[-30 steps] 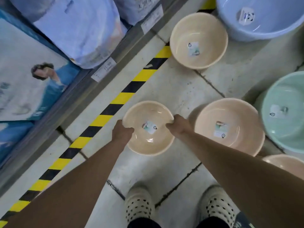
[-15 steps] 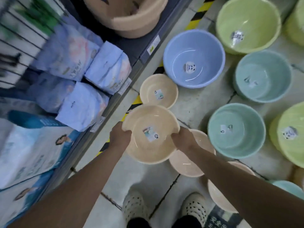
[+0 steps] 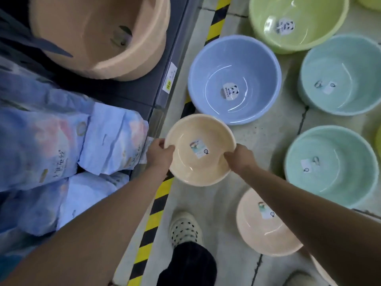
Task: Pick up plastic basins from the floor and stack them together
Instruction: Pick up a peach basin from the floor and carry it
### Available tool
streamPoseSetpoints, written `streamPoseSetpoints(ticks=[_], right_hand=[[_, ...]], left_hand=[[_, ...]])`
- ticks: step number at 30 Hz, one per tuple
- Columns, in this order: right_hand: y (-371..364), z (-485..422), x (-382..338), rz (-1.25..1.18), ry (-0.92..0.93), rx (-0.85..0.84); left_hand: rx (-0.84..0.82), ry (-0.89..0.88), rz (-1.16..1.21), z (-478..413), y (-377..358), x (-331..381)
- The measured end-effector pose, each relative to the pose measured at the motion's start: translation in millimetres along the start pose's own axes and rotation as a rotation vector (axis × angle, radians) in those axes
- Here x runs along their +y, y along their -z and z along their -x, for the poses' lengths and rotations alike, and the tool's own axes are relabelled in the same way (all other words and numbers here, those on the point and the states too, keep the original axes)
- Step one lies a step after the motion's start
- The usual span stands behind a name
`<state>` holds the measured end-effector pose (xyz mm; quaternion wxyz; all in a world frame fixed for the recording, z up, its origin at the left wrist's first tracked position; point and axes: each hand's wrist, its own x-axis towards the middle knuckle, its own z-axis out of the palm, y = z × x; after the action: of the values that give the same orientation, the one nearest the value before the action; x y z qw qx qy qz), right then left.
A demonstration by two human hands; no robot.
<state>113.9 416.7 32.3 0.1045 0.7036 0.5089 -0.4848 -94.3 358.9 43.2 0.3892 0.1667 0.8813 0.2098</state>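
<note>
A small beige basin (image 3: 191, 162) with a sticker inside is held above the floor, near the shelf edge. My left hand (image 3: 159, 154) grips its left rim and my right hand (image 3: 239, 158) grips its right rim. Whether another basin lies under it is hidden. A second beige basin (image 3: 261, 230) sits on the floor at the lower right, partly behind my right forearm. Farther off stand a blue basin (image 3: 235, 79), two teal basins (image 3: 342, 73) (image 3: 329, 166) and a green basin (image 3: 296, 21).
A low shelf at the left holds soft blue packages (image 3: 72, 145) and a big beige tub (image 3: 99, 36). Yellow-black tape (image 3: 153, 221) runs along the floor beside it. My shoe (image 3: 185, 228) stands on the tiled floor below the held basin.
Both hands lifted the small beige basin off the floor and carried it forward along the aisle. The view shifted forward, so more coloured basins and the tub came into sight.
</note>
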Motion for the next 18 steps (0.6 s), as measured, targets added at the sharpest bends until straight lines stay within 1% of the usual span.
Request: streamPoseSetpoints(ticks=[5, 8, 10, 14, 18], right_hand=[[-30, -45, 0, 0.101, 0.007, -0.001], [-47, -60, 9, 0.126, 0.003, 0.023], [-57, -63, 16, 0.070, -0.011, 0.017], [-58, -49, 32, 0.041, 0.000, 0.053], [-35, -7, 51, -0.048, 0.007, 0.104]], left_hand=[[-0.035, -0.121, -0.102, -47, -24, -17], [-0.110, -0.103, -0.130, -65, -38, -31], [-0.139, -0.070, -0.135, -73, -45, -42], [-0.168, -0.053, -0.132, -60, -47, -54], [-0.202, -0.139, -0.135, -18, -30, -43]])
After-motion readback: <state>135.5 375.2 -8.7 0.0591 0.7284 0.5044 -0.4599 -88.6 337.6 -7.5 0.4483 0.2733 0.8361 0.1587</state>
